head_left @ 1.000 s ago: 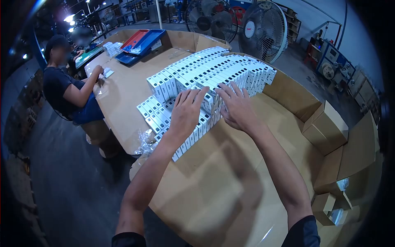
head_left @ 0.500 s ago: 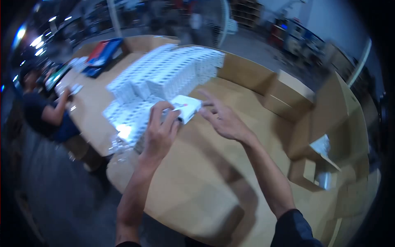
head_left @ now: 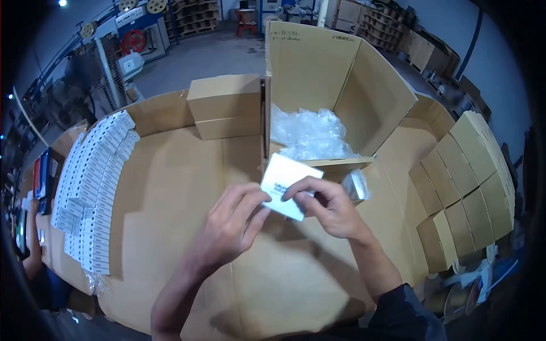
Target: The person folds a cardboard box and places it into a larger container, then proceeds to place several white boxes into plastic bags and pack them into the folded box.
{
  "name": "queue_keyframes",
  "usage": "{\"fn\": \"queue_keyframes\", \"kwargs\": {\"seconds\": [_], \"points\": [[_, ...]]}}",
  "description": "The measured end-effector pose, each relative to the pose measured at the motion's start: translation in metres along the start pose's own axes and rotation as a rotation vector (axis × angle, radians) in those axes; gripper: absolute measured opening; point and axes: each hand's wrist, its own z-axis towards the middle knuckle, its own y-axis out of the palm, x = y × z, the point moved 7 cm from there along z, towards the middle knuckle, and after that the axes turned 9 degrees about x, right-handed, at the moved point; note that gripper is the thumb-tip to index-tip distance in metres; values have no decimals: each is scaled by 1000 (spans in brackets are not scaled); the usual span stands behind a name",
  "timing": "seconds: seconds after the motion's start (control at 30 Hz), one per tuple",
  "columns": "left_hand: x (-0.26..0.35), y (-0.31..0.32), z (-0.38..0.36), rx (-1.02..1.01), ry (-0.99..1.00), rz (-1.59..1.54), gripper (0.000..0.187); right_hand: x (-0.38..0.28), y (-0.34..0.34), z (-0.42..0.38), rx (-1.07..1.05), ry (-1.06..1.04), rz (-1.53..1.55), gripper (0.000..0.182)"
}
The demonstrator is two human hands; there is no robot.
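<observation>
A flat white box (head_left: pixel 292 177) with small dark print is tilted up in front of me, over the cardboard-covered table. My left hand (head_left: pixel 236 220) pinches its lower left edge between thumb and fingers. On the opposite side, my right hand (head_left: pixel 330 209) grips the box, with its thumb and index finger on the printed face. Just behind the hands stands a large open carton (head_left: pixel 378 116) with crumpled clear plastic bags (head_left: pixel 311 132) inside. Beside my right hand, a clear plastic-wrapped item (head_left: pixel 356 184) sticks out of a smaller box, which is partly hidden.
Stacked rows of white boxes (head_left: pixel 94 187) stand on the left of the table. A closed brown box (head_left: pixel 224 108) sits at the back edge. Several brown boxes (head_left: pixel 463 187) are stacked at the right. Another person's arm (head_left: pixel 33 241) shows at the far left.
My view has swung right, bringing the open carton ahead and the white stacks to the left. My right hand, with fingers spread before, now grips the white box along with my left.
</observation>
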Motion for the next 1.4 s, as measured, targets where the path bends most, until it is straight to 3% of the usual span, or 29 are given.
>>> {"fn": "queue_keyframes", "kwargs": {"seconds": [0.07, 0.17, 0.23, 0.33, 0.43, 0.53, 0.67, 0.77, 0.8, 0.9, 1.0, 1.1, 1.13, 1.23, 1.37, 1.4], "points": [[-3, 36, 40, 30, 68, -15, 17, 2, -54, 10, 104, -104, -183, 16], [-26, 90, 98, -61, 8, 140, 15, -14, -113, 34, 223, -294, -492, 18], [-52, 130, 129, -109, 1, 234, 16, -8, -140, 53, 249, -298, -611, 18], [-91, 196, 160, -368, -78, 544, 29, 3, -166, 79, 281, -232, -632, 19], [-134, 237, 179, -517, -366, 654, 46, 14, -179, 92, 324, -263, -580, 21], [-181, 269, 175, -651, -454, 707, 56, 23, -187, 100, 356, -334, -586, 20], [-219, 292, 167, -683, -388, 718, 31, 32, -188, 105, 355, -359, -503, 22], [-229, 277, 188, -515, -474, 612, 30, 41, -189, 108, 371, -419, -568, 23], [-223, 268, 196, -390, -358, 548, 34, 41, -191, 109, 335, -298, -530, 26], [-164, 228, 215, -144, -345, 288, 30, 44, -195, 110, 399, -331, -475, 31], [-116, 191, 214, -21, -416, 137, 24, 34, -197, 107, 435, -135, -413, 42], [-98, 169, 191, -1, -466, -165, 21, 24, -198, 103, 526, -258, -470, 58], [-84, 162, 180, -16, -492, -278, 19, 22, -196, 106, 472, -265, -374, 73], [-35, 144, 147, 31, -495, -426, 16, 7, -176, 104, 182, -155, -28, 76], [-15, 122, 92, 126, -564, -365, 22, -14, -134, 65, -8, -137, 30, 48], [2, 112, 81, 207, -539, -312, 26, -23, -127, 50, 34, -176, 11, 35]]}}
